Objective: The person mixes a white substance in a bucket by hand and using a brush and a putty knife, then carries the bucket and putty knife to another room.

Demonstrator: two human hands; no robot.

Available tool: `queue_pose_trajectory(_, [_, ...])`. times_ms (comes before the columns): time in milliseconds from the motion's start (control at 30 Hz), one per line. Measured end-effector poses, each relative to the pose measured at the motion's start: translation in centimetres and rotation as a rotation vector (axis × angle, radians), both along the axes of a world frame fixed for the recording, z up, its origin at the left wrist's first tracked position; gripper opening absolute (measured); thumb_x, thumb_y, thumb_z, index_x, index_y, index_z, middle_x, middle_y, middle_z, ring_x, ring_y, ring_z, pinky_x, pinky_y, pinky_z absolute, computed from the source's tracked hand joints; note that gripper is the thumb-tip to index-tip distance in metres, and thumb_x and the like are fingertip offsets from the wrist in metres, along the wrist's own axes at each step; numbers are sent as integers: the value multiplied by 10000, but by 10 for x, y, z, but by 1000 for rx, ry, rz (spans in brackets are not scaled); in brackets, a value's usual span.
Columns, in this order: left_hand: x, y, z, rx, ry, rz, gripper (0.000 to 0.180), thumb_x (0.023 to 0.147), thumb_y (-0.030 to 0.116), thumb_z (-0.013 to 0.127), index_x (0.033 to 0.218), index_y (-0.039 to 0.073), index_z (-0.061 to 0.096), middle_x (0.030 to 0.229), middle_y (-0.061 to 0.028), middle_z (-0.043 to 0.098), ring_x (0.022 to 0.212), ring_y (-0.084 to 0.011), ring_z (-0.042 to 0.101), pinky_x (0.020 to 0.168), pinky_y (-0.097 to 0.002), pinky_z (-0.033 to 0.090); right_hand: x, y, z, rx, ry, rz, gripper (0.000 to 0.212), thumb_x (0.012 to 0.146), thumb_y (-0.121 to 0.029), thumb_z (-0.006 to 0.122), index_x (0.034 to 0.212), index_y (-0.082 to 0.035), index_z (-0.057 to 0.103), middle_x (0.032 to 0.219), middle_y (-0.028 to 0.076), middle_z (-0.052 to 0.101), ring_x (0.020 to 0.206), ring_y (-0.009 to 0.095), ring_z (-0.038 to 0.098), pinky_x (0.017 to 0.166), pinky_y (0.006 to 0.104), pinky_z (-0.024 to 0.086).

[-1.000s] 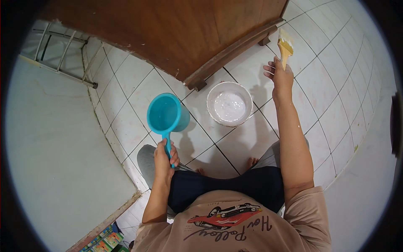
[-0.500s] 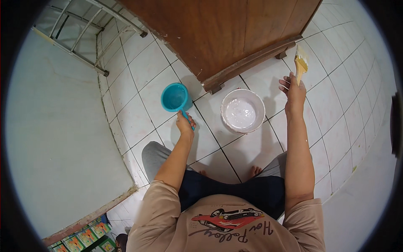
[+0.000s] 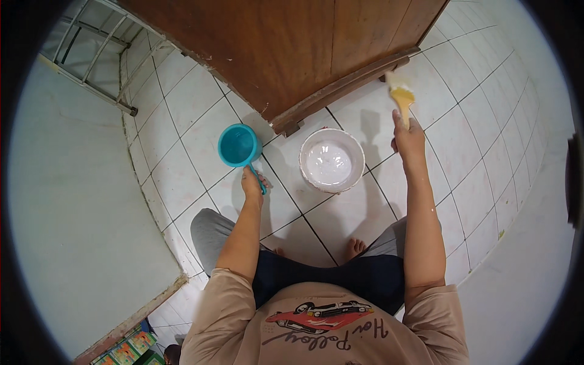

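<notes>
A: Far left first. What is logged?
B: Pale wall (image 3: 79, 201). By its upper end, a silver metal frame (image 3: 91, 87), one dark end cap showing. Lower down, colourful packs (image 3: 126, 351), cut off by the edge of view.
A: Next item along?
B: Blue-green dipper (image 3: 229, 137), mouth upward, handle pointing back toward the person. Contents: cannot tell. Whether its base touches the floor (image 3: 213, 176): cannot tell.
A: State of the left hand (image 3: 252, 182)?
B: Closed, fingers wrapped about the dipper handle. Arm extended forward.
A: Middle of the view?
B: Brown wooden cabinet (image 3: 304, 55) at the top, on short feet, nearest corner pointing between dipper and bucket. White bucket (image 3: 331, 136) stands upright on the tiles, just beside that corner, rim smeared. White liquid (image 3: 333, 170) inside, surface glossy.
A: Right side?
B: Paintbrush (image 3: 404, 100), raised, well clear of the bucket, pale bristles pointing away from the person, toward the cabinet's far foot. Bristle tips blurred.
A: And the right hand (image 3: 409, 145)?
B: Closed on the wooden brush handle, thumb along it.
</notes>
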State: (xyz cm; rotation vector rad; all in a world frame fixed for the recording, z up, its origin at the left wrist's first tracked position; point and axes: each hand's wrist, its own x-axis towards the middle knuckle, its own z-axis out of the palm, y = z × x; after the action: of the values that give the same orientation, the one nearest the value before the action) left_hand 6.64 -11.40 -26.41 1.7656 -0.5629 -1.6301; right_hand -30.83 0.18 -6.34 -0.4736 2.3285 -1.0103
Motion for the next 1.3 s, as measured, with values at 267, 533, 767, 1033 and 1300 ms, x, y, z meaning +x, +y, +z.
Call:
queue_pose_trajectory(267, [18, -12, 3, 96, -737, 149, 512, 869, 416, 566, 1091, -42, 512, 912, -147, 575, 711, -267, 587, 596, -393, 517, 55, 22, -5, 70, -214, 302, 504, 953, -385, 394, 977, 76, 597, 884, 251, 632, 906, 366, 607, 858, 439, 449])
queue_pose_trajectory(533, [-7, 33, 85, -222, -237, -225, 248, 911, 239, 570, 993, 6, 589, 864, -77, 623, 774, -170, 605, 649, -302, 471, 112, 16, -35, -3, -367, 493, 345, 996, -322, 387, 993, -14, 542, 739, 55, 541, 616, 156, 509, 566, 308, 430])
queue_pose_trajectory(767, [-29, 63, 103, -223, 99, -535, 233, 980, 224, 551, 1045, 26, 654, 846, -20, 633, 775, -124, 599, 667, -269, 467, 146, 6, -71, 89, -590, 518, 403, 1020, -301, 473, 1244, 30, 516, 999, 105, 608, 786, 155, 582, 679, 272, 492])
queue_pose_trajectory(1033, [-41, 59, 87, -306, 55, -683, 313, 981, 214, 602, 1217, 12, 637, 959, -35, 687, 858, -104, 631, 706, -249, 480, 149, 7, -91, 92, -492, 469, 310, 937, -259, 579, 1036, 33, 612, 929, 165, 676, 839, 250, 648, 767, 357, 499])
queue_pose_trajectory(1300, [-49, 56, 90, -363, 57, -765, 350, 961, 224, 640, 1257, 38, 624, 997, -23, 678, 889, -94, 623, 703, -246, 483, 144, 3, -83, 182, -243, 639, 354, 823, -298, 684, 966, 20, 624, 925, 222, 679, 895, 339, 667, 810, 394, 508])
